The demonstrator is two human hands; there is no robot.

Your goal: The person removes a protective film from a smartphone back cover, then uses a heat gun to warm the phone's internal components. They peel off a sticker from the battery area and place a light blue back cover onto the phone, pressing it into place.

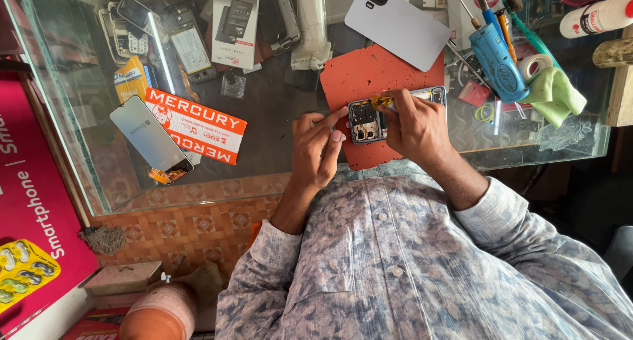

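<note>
Below, I see a flat orange work mat (369, 76) with rough edges lying on the glass counter (277, 116). On it rests an opened smartphone (372, 119), its dark inner boards and metal frame bare. My left hand (318, 145) touches the phone's near end with fingertips (340, 116) curled lightly, holding nothing. My right hand (415, 126) closes around a yellow-handled tool (382, 102), pressed onto the phone from above. A smooth pale back cover (399, 24) lies beyond the mat.

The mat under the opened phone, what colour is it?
The mat is orange-red, seen best in the head view, with the opened phone lying on it.
</note>
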